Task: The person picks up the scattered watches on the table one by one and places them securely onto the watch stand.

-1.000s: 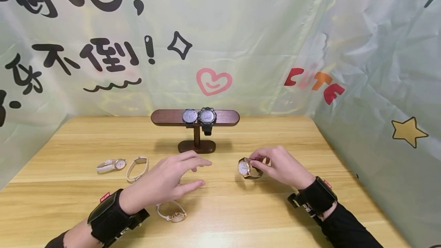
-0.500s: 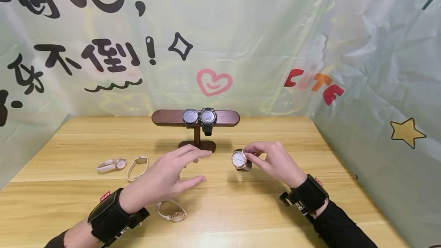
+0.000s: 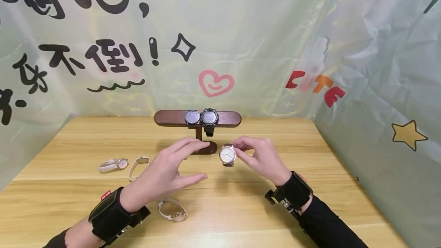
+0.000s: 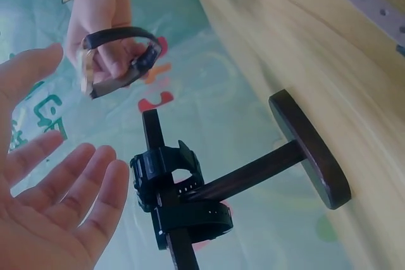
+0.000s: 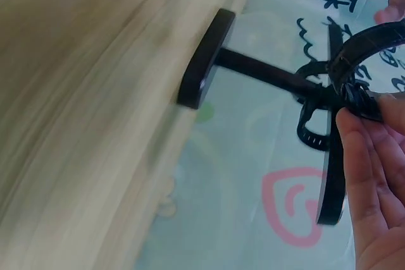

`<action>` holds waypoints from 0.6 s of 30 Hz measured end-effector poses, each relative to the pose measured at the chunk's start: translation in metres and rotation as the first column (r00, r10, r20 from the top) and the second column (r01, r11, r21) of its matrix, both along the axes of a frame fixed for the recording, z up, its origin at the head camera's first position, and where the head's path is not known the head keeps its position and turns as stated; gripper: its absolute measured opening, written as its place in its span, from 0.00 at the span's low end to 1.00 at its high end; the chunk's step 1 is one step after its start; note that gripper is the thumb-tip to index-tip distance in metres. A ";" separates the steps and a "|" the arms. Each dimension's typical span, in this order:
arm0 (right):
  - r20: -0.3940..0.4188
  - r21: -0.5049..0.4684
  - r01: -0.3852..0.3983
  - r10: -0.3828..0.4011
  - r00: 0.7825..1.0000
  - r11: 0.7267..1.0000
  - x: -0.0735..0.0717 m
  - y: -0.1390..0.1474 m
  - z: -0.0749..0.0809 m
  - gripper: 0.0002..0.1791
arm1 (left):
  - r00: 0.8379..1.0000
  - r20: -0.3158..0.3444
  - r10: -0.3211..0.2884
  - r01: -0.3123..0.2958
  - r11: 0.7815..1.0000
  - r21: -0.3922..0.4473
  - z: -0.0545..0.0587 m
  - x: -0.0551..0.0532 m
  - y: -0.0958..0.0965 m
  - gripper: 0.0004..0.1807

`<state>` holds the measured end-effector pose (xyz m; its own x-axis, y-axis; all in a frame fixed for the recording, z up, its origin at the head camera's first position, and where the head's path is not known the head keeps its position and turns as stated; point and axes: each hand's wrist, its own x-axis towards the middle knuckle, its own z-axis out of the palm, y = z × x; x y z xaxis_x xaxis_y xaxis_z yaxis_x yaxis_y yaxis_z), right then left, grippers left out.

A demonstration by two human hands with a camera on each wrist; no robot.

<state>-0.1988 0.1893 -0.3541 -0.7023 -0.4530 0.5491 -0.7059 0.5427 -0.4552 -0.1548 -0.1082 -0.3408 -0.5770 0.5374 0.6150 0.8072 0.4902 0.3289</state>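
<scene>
My right hand (image 3: 260,160) pinches a wristwatch (image 3: 227,155) with a white dial, gold-toned case and dark strap, held up over the table in front of the display stand. In the left wrist view its strap (image 4: 123,32) forms a closed loop, dial facing away from the right fingers. My left hand (image 3: 167,163) hovers left of this watch, fingers spread and holding nothing. Behind both hands stands a dark wooden watch stand (image 3: 169,117). Two black-strapped watches sit side by side on its bar, a plainer one (image 3: 191,117) and a chunky one (image 3: 209,117). The left fingers partly hide the stand's base.
Three light-strapped watches lie on the wooden table (image 3: 275,209): one at the left (image 3: 118,164), one beside it (image 3: 142,160) partly behind my left hand, and one nearer the front (image 3: 178,216). A printed cloth (image 3: 258,49) hangs behind and along the sides.
My right hand has carried the watch left and upward toward the stand, and its dial has turned to face the head camera. My left hand has barely shifted.
</scene>
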 end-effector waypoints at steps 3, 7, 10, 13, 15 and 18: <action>-0.006 -0.026 -0.012 0.012 1.000 1.000 -0.001 -0.009 0.001 0.07 | 1.000 -0.012 -0.004 0.004 1.000 0.009 0.002 0.000 -0.001 0.42; -0.024 -0.061 -0.028 0.026 0.999 0.998 -0.002 -0.019 0.001 0.08 | 1.000 -0.019 -0.001 0.002 1.000 0.020 0.004 0.000 -0.001 0.44; -0.043 -0.082 -0.046 0.043 0.998 0.996 -0.002 -0.027 0.002 0.08 | 0.999 -0.032 0.011 -0.010 1.000 0.024 0.005 0.000 -0.002 0.45; -0.061 -0.102 -0.072 0.066 0.996 0.992 -0.003 -0.034 0.003 0.08 | 0.998 -0.052 0.017 -0.015 0.999 0.030 0.006 0.000 -0.003 0.46; -0.066 -0.113 -0.092 0.085 0.994 0.989 -0.003 -0.039 0.004 0.08 | 0.997 -0.072 0.017 -0.015 0.999 0.035 0.007 -0.001 -0.003 0.46; -0.066 -0.133 -0.119 0.111 0.992 0.984 -0.003 -0.047 0.006 0.08 | 0.993 -0.117 0.014 -0.009 0.999 0.042 0.007 -0.002 -0.005 0.46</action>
